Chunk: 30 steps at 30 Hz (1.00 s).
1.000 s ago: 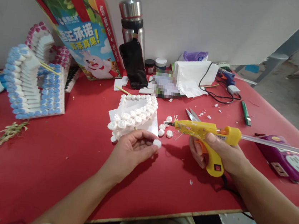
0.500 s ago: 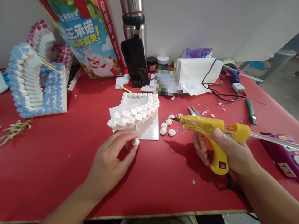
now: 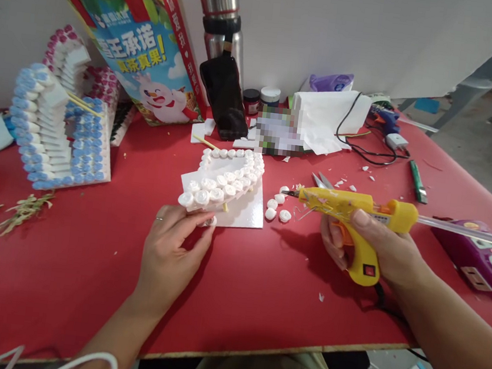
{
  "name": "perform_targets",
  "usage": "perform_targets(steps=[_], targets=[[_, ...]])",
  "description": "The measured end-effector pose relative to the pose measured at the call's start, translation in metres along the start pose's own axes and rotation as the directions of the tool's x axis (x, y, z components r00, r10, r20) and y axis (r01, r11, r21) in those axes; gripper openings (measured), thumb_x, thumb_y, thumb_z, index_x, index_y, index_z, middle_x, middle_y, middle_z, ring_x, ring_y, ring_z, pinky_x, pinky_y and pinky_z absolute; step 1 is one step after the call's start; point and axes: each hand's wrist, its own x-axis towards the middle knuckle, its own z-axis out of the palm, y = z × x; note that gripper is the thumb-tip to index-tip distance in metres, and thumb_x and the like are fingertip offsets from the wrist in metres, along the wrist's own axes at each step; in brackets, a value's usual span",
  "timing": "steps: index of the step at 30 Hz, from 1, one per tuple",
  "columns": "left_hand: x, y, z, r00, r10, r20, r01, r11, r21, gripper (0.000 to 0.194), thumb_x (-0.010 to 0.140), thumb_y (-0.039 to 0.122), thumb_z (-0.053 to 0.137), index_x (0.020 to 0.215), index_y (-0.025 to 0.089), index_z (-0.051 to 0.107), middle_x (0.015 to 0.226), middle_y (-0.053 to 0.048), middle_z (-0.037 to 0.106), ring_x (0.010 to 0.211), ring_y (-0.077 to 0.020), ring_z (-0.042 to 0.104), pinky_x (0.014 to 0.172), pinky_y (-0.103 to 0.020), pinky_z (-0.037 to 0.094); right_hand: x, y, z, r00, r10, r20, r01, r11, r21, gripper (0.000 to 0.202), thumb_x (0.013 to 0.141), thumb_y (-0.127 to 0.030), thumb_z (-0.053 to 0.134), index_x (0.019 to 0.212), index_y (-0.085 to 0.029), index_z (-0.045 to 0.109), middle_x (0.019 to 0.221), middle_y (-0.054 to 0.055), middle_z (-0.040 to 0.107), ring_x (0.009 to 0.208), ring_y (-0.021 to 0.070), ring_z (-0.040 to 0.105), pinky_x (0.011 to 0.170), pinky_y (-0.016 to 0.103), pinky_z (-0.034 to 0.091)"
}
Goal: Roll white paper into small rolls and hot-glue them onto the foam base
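My left hand [image 3: 177, 245] pinches a small white rosette [image 3: 210, 222] between thumb and fingertips, close to the front edge of a white model [image 3: 215, 196]. Rows of white rosettes line that model's curved strip and back edge, and it stands on a white square board [image 3: 246, 217]. Wrapped round the handle of a yellow glue gun [image 3: 337, 204] is my right hand [image 3: 375, 241]. The gun's nozzle points left, over several loose white rosettes [image 3: 271, 213] on the table. A clear glue stick [image 3: 463, 228] sticks out of its rear.
Blue-and-white model [image 3: 48, 126] and dried stalks [image 3: 22, 215] lie left. Behind stand a printed bag [image 3: 146, 49], a steel flask [image 3: 221, 13] and a phone [image 3: 224, 96]. Scissors [image 3: 323, 181], a green cutter [image 3: 418, 181] and a purple power strip [image 3: 477, 258] are right on the red table [image 3: 250, 303].
My left hand has moved left and slightly up with the rosette, nearer the model's front edge. My right hand keeps the glue gun nearly in place.
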Motion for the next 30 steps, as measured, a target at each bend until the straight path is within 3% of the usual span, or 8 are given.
perform_targets(steps=[18, 30], targets=[[0.0006, -0.0039, 0.001, 0.996, 0.01, 0.083, -0.021, 0.991, 0.135, 0.014, 0.089, 0.018, 0.066, 0.102, 0.021, 0.071, 0.1, -0.008, 0.072, 0.095, -0.0255, 0.063, 0.091, -0.044, 0.05, -0.0007, 0.0018, -0.0015, 1.0, 0.004, 0.006, -0.004, 1.0, -0.001, 0.046, 0.099, -0.056, 0.047, 0.075, -0.021, 0.064, 0.063, 0.003, 0.06, 0.047, 0.0155, 0.057, 0.045, 0.029, 0.043], [0.0037, -0.0052, 0.0018, 0.996, 0.034, 0.088, -0.046, 0.989, 0.14, 0.015, 0.088, 0.017, 0.066, 0.101, 0.019, 0.072, 0.1, -0.009, 0.071, 0.095, -0.0267, 0.06, 0.09, -0.045, 0.049, -0.0008, 0.0014, -0.0019, 1.0, -0.001, 0.009, 0.001, 1.0, -0.013, 0.047, 0.099, -0.057, 0.046, 0.075, -0.02, 0.063, 0.063, 0.002, 0.061, 0.047, 0.015, 0.058, 0.046, 0.028, 0.044]])
